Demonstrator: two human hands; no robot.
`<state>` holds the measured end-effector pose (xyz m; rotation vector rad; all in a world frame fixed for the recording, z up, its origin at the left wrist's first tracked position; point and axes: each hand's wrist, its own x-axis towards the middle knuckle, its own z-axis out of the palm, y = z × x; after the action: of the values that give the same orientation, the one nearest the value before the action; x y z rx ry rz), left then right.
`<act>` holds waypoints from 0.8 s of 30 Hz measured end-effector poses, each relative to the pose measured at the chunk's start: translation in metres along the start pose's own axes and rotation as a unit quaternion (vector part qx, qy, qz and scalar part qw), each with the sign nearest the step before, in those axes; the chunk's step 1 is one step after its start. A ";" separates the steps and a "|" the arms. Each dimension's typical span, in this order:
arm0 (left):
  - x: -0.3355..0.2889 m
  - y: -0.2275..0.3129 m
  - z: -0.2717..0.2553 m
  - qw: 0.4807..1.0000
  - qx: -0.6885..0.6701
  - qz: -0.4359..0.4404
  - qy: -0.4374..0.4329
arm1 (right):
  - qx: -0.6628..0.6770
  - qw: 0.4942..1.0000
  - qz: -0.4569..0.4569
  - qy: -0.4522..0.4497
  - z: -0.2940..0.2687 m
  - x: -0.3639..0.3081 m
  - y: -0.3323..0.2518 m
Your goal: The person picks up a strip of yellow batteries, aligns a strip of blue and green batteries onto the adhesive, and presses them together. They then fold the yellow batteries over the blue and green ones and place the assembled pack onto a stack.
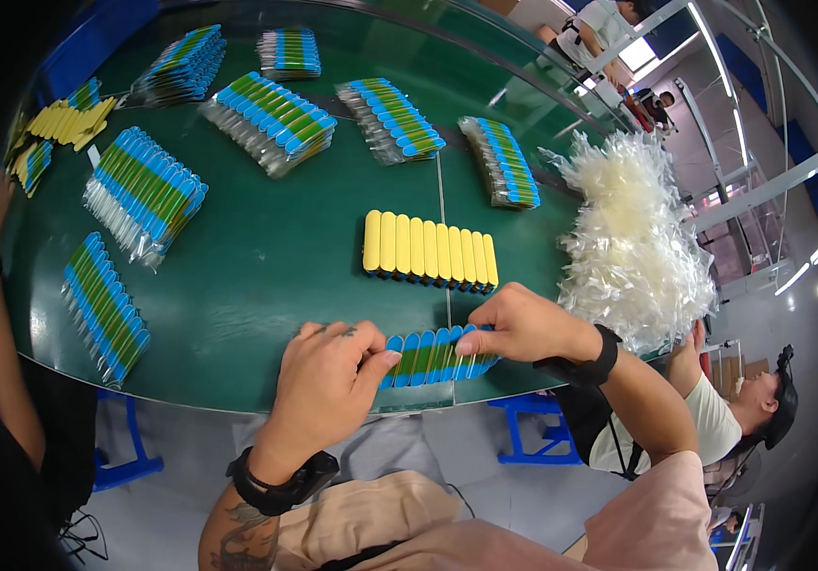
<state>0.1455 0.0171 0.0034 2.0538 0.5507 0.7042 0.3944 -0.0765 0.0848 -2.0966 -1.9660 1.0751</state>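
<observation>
At the near table edge lies a fanned row of flat, round-ended boards (420, 358), blue with a green band, resembling nail files in clear sleeves. My left hand (333, 376) grips its left end, with the thumb along the front. At the right end, my right hand (521, 326) is closed on the same row, its thumb pressed over the boards. Just beyond my hands, a row of yellow round-ended boards (430, 249) lies side by side on the green table (285, 228), apart from both hands.
Several blue-and-green bundles (276, 114) are spread over the far and left table. A tall heap of clear plastic sleeves (632, 238) stands at the right. Yellow boards (71, 124) lie far left, near another person's arm (11, 381). A person (713, 419) sits at right. Blue stools (533, 428) stand below.
</observation>
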 end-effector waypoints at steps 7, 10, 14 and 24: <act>0.001 0.002 0.000 1.000 -0.001 0.000 0.002 | -0.013 0.999 0.008 0.036 0.007 -0.008 0.007; 0.002 0.002 0.002 1.000 -0.002 -0.011 0.002 | -0.006 0.999 -0.007 0.042 0.013 -0.006 0.014; 0.003 0.010 0.000 0.997 -0.037 -0.065 -0.003 | 0.024 0.994 -0.014 0.101 0.018 -0.007 0.008; -0.001 0.013 -0.005 0.995 0.084 0.040 -0.037 | -0.226 0.964 -0.096 0.098 0.023 -0.036 -0.003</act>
<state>0.1430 0.0126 0.0169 2.2603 0.5024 0.6450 0.3823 -0.1176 0.0845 -2.0397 -2.4182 0.3917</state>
